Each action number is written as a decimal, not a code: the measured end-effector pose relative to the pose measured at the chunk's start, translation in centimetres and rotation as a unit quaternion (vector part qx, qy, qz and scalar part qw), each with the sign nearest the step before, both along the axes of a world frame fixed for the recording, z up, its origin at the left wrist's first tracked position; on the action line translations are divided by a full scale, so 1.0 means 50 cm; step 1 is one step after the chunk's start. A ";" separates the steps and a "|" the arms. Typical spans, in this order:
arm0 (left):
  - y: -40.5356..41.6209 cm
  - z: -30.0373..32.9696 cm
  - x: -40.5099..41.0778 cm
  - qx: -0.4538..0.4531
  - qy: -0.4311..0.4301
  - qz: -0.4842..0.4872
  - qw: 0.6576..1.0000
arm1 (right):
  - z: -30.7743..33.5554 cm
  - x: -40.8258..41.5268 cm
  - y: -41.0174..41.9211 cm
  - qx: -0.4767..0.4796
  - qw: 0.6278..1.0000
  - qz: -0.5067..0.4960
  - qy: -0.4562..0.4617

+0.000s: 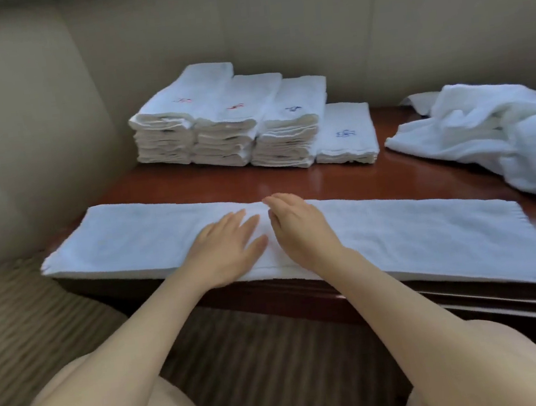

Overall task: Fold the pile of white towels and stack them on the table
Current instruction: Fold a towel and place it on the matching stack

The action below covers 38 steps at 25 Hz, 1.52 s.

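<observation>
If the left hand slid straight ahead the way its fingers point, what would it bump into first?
The left hand points up and right, so probably the right hand right beside it; depth is hard to judge.

head view, single: worn at head height, faced forward and down, close over the worktop (pixel 290 177) near edge; wide-angle, edges bowed.

Long folded towel (pixel 397 238) lies flat along the table's near edge. Four folded stacks (pixel 237 122) stand behind. Loose pile (pixel 492 134) lies far right.
</observation>
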<state>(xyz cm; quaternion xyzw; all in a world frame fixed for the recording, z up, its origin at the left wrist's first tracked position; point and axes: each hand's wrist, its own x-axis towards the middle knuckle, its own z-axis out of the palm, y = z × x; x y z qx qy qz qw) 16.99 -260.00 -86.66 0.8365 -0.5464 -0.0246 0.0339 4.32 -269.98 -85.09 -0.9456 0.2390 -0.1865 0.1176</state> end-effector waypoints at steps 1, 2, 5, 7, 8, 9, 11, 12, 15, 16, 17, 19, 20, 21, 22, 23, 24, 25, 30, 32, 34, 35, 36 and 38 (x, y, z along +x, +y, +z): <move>0.030 0.000 0.020 -0.010 -0.005 0.000 1.000 | -0.005 0.023 0.017 -0.003 0.999 0.017 0.035; 0.058 0.001 0.040 -0.028 0.000 0.008 1.000 | -0.004 0.035 0.029 -0.014 0.997 0.031 0.073; 0.132 -0.004 0.091 -0.164 0.087 0.019 0.982 | 0.029 0.021 0.046 0.019 0.990 0.070 0.125; 0.155 -0.006 0.090 -0.252 0.108 -0.022 0.962 | 0.053 -0.002 0.053 0.052 0.981 0.091 0.164; 0.156 -0.006 0.083 -0.259 0.104 -0.043 0.959 | 0.060 -0.008 0.057 0.051 0.977 0.098 0.181; 0.152 -0.006 0.075 -0.256 0.097 -0.062 0.960 | 0.064 -0.011 0.060 0.048 0.976 0.103 0.188; 0.139 0.004 0.062 -0.248 0.088 -0.096 0.960 | 0.068 -0.015 0.070 0.039 0.976 0.107 0.186; 0.133 0.010 0.056 -0.240 0.096 -0.104 0.960 | 0.069 -0.017 0.075 0.025 0.976 0.108 0.187; 0.122 0.009 0.042 -0.217 0.135 -0.125 0.959 | 0.064 -0.020 0.082 -0.037 0.978 0.091 0.183; 0.119 0.008 0.037 -0.208 0.145 -0.126 0.959 | 0.063 -0.021 0.083 -0.044 0.982 0.080 0.168; 0.119 0.008 0.034 -0.206 0.140 -0.126 0.960 | 0.064 -0.022 0.084 -0.040 0.986 0.072 0.146; 0.121 0.009 0.032 -0.245 0.063 -0.142 0.957 | 0.071 -0.030 0.084 -0.015 0.992 0.080 0.099; 0.124 0.013 0.030 -0.272 0.039 -0.145 0.950 | 0.075 -0.036 0.084 0.002 0.992 0.093 0.088; 0.130 0.018 0.025 -0.281 0.047 -0.140 0.948 | 0.078 -0.042 0.084 0.016 0.990 0.109 0.091; 0.137 0.026 0.019 -0.262 0.081 -0.126 0.953 | 0.078 -0.046 0.086 0.025 0.986 0.122 0.111; 0.145 0.037 0.014 -0.202 0.143 -0.108 0.963 | 0.077 -0.050 0.087 0.038 0.981 0.128 0.139; 0.154 0.050 0.013 -0.122 0.219 -0.080 0.965 | 0.074 -0.052 0.087 0.059 0.978 0.123 0.159; 0.162 0.067 0.016 -0.075 0.295 -0.044 0.952 | 0.071 -0.053 0.084 0.078 0.978 0.109 0.162; 0.135 0.092 0.099 -0.241 0.209 0.134 0.938 | 0.055 -0.004 0.039 0.026 0.999 0.037 -0.023; 0.125 0.064 0.142 -0.062 0.069 0.177 0.980 | 0.039 0.041 0.028 -0.009 0.999 0.035 -0.031; 0.129 0.039 0.196 0.055 0.062 0.232 0.969 | 0.022 0.084 0.014 -0.011 1.000 0.010 0.009; 0.136 0.032 0.221 0.066 0.072 0.263 0.960 | 0.015 0.100 0.004 0.000 0.999 -0.014 0.035; 0.145 0.026 0.247 0.062 0.079 0.295 0.950 | 0.010 0.115 -0.005 0.007 0.998 -0.037 0.057; 0.156 0.022 0.283 0.042 0.076 0.354 0.931 | -0.001 0.135 -0.020 -0.003 0.994 -0.071 0.085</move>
